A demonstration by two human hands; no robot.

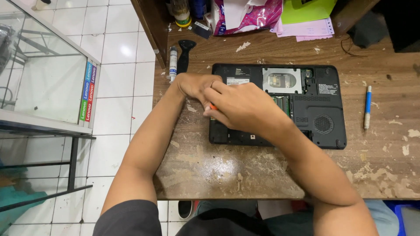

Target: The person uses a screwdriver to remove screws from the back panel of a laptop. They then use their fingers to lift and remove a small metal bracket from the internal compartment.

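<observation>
Worn wooden worktop: upturned black laptop at centre. Your left hand & right hand both closed over its left part, pinching orange-handled tool.

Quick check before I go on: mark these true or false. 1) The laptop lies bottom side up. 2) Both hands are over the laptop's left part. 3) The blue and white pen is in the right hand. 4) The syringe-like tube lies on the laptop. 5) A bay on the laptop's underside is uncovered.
1) True: the laptop lies with its underside up on the wooden table.
2) True: the left hand and the right hand meet there, around something orange.
3) False: the pen lies on the table, right of the laptop, untouched.
4) False: the tube lies on the table beside a black pry tool.
5) True: the open bay shows.
</observation>
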